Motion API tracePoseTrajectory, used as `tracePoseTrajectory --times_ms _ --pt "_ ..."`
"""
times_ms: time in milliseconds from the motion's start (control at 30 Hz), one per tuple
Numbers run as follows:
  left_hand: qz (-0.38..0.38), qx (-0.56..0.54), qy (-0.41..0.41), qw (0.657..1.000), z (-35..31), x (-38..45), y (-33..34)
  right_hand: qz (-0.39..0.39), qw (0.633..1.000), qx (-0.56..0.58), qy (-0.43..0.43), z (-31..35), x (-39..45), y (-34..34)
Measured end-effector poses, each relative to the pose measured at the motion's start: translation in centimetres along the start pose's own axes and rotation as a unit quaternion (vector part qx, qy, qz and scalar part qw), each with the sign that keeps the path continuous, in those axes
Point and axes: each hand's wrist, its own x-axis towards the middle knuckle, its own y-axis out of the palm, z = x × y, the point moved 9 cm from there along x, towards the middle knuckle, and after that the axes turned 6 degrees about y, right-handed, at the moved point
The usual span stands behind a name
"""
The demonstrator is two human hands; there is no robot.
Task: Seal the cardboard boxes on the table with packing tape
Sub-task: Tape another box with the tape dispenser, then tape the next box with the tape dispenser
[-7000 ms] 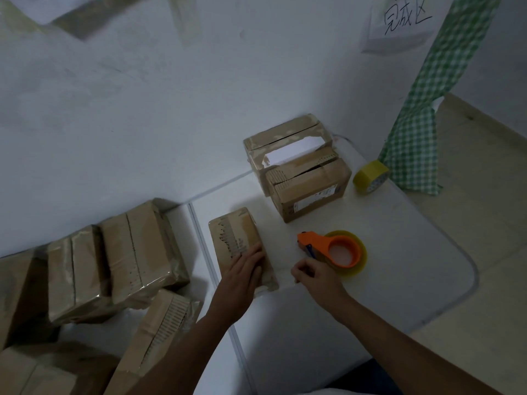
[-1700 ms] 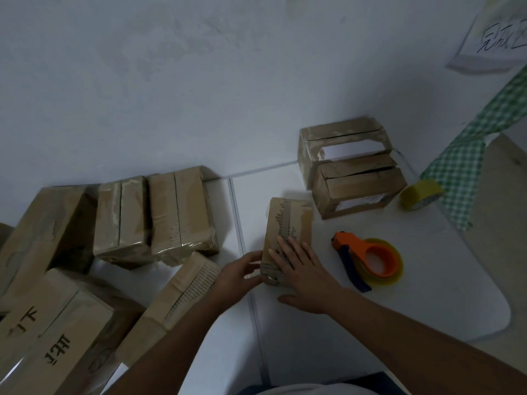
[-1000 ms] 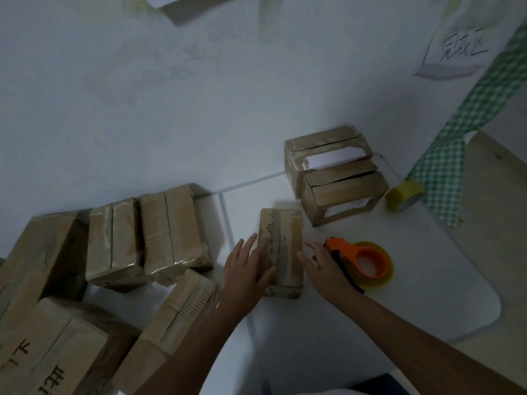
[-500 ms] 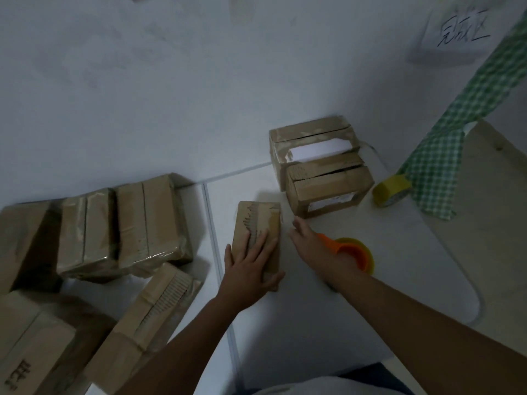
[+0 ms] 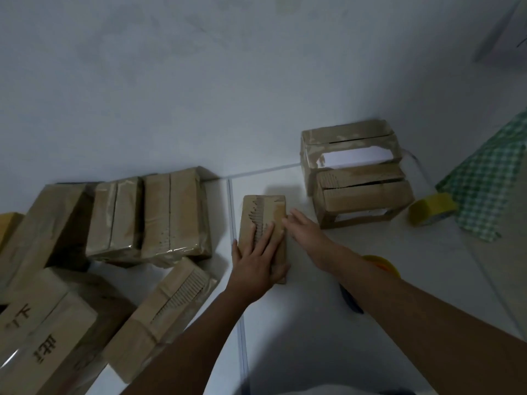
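A small flat cardboard box (image 5: 263,212) lies on the white table (image 5: 299,323), long side pointing away from me. My left hand (image 5: 256,260) lies flat on its near half, fingers straight. My right hand (image 5: 306,236) touches the box's right edge with straight fingers. The tape dispenser (image 5: 379,265) with its yellowish roll lies to the right, mostly hidden behind my right forearm.
Two taped boxes (image 5: 362,195) stand together at the back right against the wall. A spare yellow tape roll (image 5: 432,208) lies beside a green checked cloth (image 5: 490,181). Several taped boxes (image 5: 148,215) are piled at the left, one (image 5: 168,303) lying slanted near my left forearm.
My right hand has slid forward along the box's right edge, away from the dispenser. My left hand stays flat on the box. The camera has tilted.
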Motion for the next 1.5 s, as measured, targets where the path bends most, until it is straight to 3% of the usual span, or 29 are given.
tracePoseTrajectory --times_ms 167,333,500,600,767,900,1100,1300,1500 --pt "-0.024 -0.017 -0.075 0.997 7.6 4.1 -3.4 -0.032 0.997 -0.064 0.022 -1.2 0.1 -2.0" --pt "-0.105 -0.041 -0.1 0.989 11.7 7.5 -7.5 -0.087 0.993 -0.076 0.021 -3.2 -1.2 -4.9" --pt "-0.151 -0.045 -0.031 0.987 7.2 7.1 -7.5 -0.222 0.952 -0.209 -0.027 -5.6 -4.8 -9.0" --pt "-0.108 -0.054 0.026 0.992 3.5 6.0 -5.0 -0.273 0.911 -0.31 0.01 -8.3 -7.2 -11.2" --pt "-0.073 -0.069 0.063 0.993 0.1 3.3 -1.5 -0.274 0.881 -0.381 0.058 -11.5 -9.1 -12.8" --pt "-0.033 -0.071 0.079 0.994 -1.4 2.0 0.1 -0.222 0.873 -0.425 0.093 -11.8 -8.8 -12.1" --pt "-0.047 -0.086 0.135 0.986 -6.2 4.2 -1.5 -0.215 0.879 -0.418 0.077 -10.5 -10.5 -14.4" --pt "-0.08 -0.047 0.205 0.974 -12.9 10.5 -5.1 -0.273 0.923 -0.266 0.05 -7.4 -12.7 -21.1" --pt "-0.018 0.062 0.166 0.984 -14.4 17.0 -4.1 -0.331 0.925 -0.188 0.013 -5.3 -14.5 -26.3"
